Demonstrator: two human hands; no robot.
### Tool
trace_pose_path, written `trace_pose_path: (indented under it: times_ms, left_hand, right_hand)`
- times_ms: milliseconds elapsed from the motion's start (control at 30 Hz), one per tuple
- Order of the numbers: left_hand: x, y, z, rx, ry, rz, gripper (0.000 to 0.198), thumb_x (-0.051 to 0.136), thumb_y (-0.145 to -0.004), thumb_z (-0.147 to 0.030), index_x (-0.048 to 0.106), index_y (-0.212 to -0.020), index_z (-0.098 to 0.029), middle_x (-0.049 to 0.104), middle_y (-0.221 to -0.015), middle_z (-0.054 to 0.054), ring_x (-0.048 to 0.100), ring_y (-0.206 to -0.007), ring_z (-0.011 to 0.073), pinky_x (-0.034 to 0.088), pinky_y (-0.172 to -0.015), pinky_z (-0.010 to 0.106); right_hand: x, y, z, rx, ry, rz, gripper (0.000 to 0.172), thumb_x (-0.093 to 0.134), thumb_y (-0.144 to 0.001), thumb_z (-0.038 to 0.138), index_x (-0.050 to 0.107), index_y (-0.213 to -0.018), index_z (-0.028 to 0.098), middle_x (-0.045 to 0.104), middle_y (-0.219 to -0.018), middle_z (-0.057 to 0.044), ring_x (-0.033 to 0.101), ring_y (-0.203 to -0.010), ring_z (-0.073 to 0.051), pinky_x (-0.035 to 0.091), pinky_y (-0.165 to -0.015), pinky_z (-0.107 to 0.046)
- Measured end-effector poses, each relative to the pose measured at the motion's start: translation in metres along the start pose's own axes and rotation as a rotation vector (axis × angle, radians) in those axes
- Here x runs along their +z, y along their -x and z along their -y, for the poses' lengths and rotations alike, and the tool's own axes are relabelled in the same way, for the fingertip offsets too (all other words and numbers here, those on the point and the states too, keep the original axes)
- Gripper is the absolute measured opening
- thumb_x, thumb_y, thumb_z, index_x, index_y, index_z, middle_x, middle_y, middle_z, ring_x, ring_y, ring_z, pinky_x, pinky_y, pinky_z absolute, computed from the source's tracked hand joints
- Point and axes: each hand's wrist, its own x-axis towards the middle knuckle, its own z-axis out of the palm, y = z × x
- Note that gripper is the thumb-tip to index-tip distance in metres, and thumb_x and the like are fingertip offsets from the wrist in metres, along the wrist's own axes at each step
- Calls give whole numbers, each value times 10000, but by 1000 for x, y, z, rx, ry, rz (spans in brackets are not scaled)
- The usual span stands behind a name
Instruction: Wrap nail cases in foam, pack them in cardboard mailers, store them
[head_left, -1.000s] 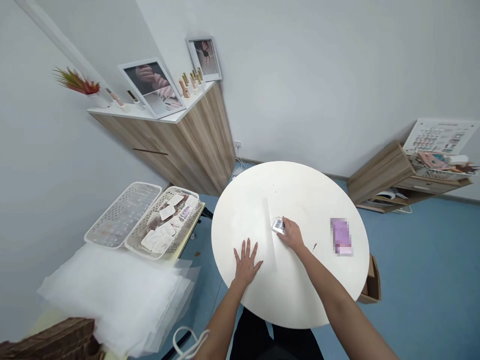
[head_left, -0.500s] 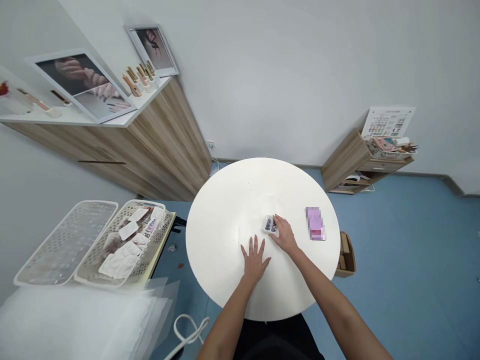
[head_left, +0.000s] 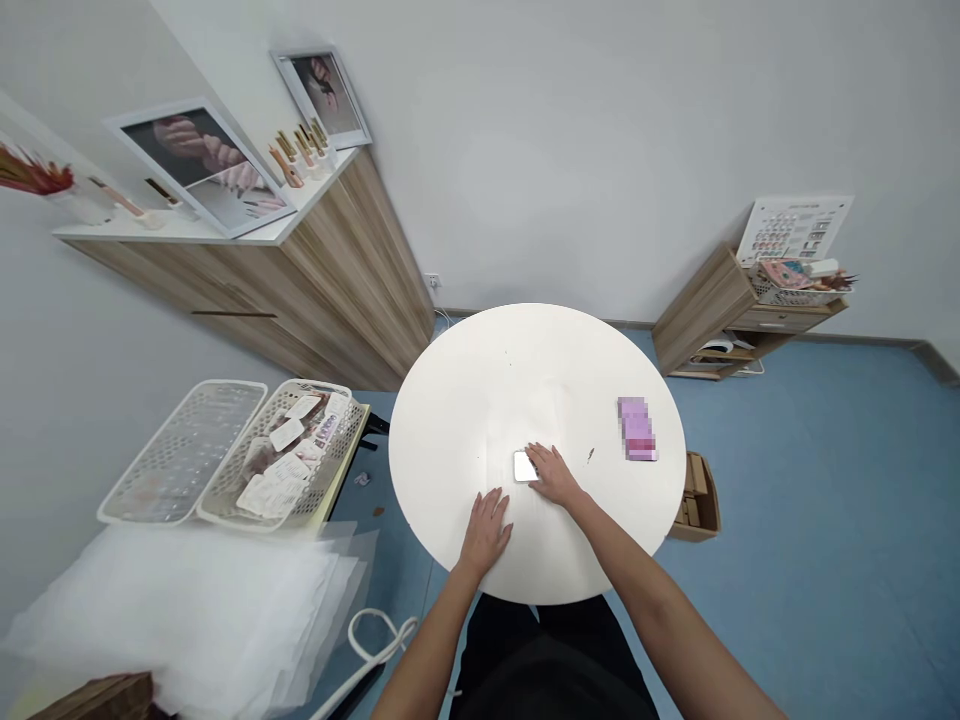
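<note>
On the round white table [head_left: 450, 400] lies a small flat pack [head_left: 524, 466] whose top looks bright white. The fingers of my right hand [head_left: 553, 474] rest on its right edge, spread and lying flat rather than wrapped round it. My left hand [head_left: 486, 532] lies on the tabletop, nearer my body and to the left of the pack, its fingers a little apart and nothing in it. To the right on the table is a blurred-out purple item [head_left: 637, 429], and between it and my right hand is a small dark mark [head_left: 591, 455].
White baskets [head_left: 214, 506] with packets and a stack of translucent sheets [head_left: 187, 600] stand at the left. A wooden cabinet [head_left: 360, 270] is behind them. A cardboard box [head_left: 706, 528] sits on the floor to the right, below a small shelf unit [head_left: 694, 320].
The pack, which showed dark shapes, now shows a bright white top. My left hand has moved left and towards me. The camera view has shifted slightly.
</note>
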Motion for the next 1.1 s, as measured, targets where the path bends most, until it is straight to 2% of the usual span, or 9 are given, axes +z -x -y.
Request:
trace_pose_path:
  times_ms: [100,200,267,333,500,633,733,867,1100]
  left_hand:
    - [-5,-9,-1,-6,-25,29,378,430,-909,-231,500,-1280,-224,553,-1328,108,471,-1279,257,246,-1151,515]
    - [-14,-22,-4,4,-46,49,335,437,-859,-127,548,-1152,-245,593,-1182,74,525,-1161,247,281,-1128,497]
    - [-20,-28,-4,12,-47,58,307,437,-825,-73,564,-1049,-241,590,-1107,61,543,-1084,243,338,-1079,483]
    - [-24,-30,-4,15,-36,60,255,432,-822,-60,565,-959,-228,582,-1071,62,552,-1023,240,396,-1010,463]
    - [-28,-17,-5,43,-8,64,198,422,-841,-76,555,-869,-220,594,-1043,49,578,-950,212,412,-978,427]
    - [-33,3,-11,29,101,81,193,419,-841,-112,565,-887,-229,617,-955,27,597,-869,196,413,-977,417]
    - [-40,10,-13,-112,255,56,177,425,-838,-165,577,-894,-234,628,-908,23,605,-853,201,462,-880,367]
    - [-45,-2,-9,-301,377,16,153,439,-844,-197,584,-876,-236,658,-888,5,626,-852,182,476,-760,288]
    - [-34,-34,1,-468,303,-46,177,435,-874,-169,603,-897,-218,679,-882,23,639,-837,185,477,-730,288]
  right_hand:
    - [-3,12,3,38,28,-78,720,593,-830,323,311,-1478,188,351,-1529,-144,231,-1440,-310,149,-1159,-541]
    - [-5,35,5,36,13,-180,557,563,-855,348,438,-1374,189,477,-1413,-152,381,-1337,-307,281,-1109,-496]
    - [-4,55,7,4,1,-185,471,585,-842,356,508,-1276,192,553,-1289,-143,474,-1221,-300,365,-1044,-463]
    - [-1,73,9,-26,17,-160,449,616,-818,364,529,-1223,193,570,-1236,-137,499,-1163,-304,383,-1018,-464]
    - [8,104,16,-48,104,-105,377,584,-826,271,542,-1191,185,566,-1250,-141,498,-1148,-307,354,-1025,-480]
    - [10,117,21,-3,75,-106,231,445,-874,138,612,-1022,199,625,-1083,-103,561,-994,-251,433,-867,-389]
    - [7,118,21,90,-75,-152,209,420,-922,203,629,-910,215,647,-967,-60,592,-887,-209,451,-795,-334]
    - [-1,100,15,282,-274,-167,220,445,-934,329,643,-893,242,676,-954,-26,625,-865,-187,460,-744,-292]
    - [-7,60,2,471,-196,-130,205,518,-897,347,633,-782,222,678,-847,-30,602,-763,-173,364,-602,-249]
